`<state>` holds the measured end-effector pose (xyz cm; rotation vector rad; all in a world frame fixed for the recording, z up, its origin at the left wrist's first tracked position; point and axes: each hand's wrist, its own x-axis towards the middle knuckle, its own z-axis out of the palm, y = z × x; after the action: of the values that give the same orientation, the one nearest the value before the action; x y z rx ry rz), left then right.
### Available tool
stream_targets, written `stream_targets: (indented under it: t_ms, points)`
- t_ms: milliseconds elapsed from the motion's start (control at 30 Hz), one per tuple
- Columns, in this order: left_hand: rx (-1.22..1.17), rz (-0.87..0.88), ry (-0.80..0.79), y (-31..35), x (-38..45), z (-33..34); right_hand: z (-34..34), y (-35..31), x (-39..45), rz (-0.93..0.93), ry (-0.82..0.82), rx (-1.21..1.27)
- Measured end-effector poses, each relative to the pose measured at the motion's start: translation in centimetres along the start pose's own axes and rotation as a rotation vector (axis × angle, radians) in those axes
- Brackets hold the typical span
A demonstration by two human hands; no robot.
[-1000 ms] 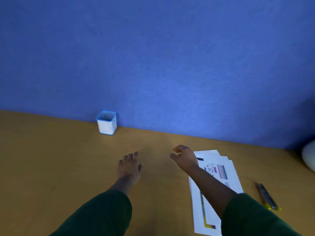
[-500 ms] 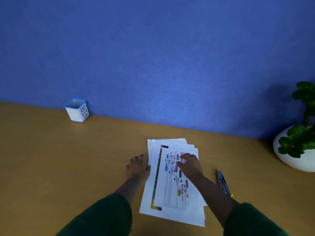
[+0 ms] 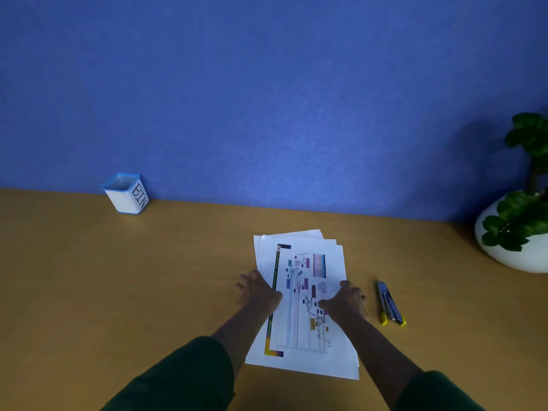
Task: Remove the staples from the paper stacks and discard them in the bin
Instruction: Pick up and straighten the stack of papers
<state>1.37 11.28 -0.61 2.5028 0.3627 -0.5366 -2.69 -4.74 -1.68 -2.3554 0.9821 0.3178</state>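
Lying fanned on the smooth wooden desk (image 3: 118,292), the paper stacks (image 3: 305,295) have a flat, spread left hand (image 3: 258,289) on one edge and a loosely curled, seemingly empty right hand (image 3: 345,302) on the other. A square plastic bin (image 3: 126,193) stands well apart, by the felt-like wall (image 3: 267,99).

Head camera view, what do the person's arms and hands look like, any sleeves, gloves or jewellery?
Both arms wear dark green sleeves pushed up so that the forearms show bare. The left hand and the right hand are bare: no gloves. No ring, watch or bracelet shows on either hand or wrist, though the picture is somewhat soft. The sleeves are plain, with no visible markings or cuffs.
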Motion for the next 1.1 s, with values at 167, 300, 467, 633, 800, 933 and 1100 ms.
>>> stream_targets:
  t_ms: [167, 300, 467, 633, 800, 933, 1100]
  points:
    - [-0.112, 0.0, -0.023, 0.1, -0.1, 0.1, 0.5, 0.6, -0.4, -0.035, 0.003, -0.074]
    - [-0.171, -0.01, -0.026, 0.0, 0.0, -0.4, 0.8, 0.9, -0.7, -0.087, 0.014, -0.161]
    - [-0.272, -0.038, -0.049, 0.1, 0.3, -1.3, 1.1, 1.0, -1.1, -0.111, 0.03, -0.213]
    - [-0.471, -0.061, -0.094, 0.4, 0.4, -1.2, 1.0, 0.7, -1.1, -0.095, 0.013, -0.254]
    - [-0.611, -0.136, -0.154, 0.6, 1.3, -1.1, 1.0, 0.8, -1.1, -0.1, 0.012, -0.256]
    - [-0.706, -0.241, -0.126, 0.6, 2.5, -1.2, 0.8, 0.7, -0.8, -0.123, 0.017, -0.284]
    - [-0.728, -0.292, -0.178, 0.7, 2.4, -1.5, -0.1, 0.0, -0.4, -0.149, -0.024, -0.406]
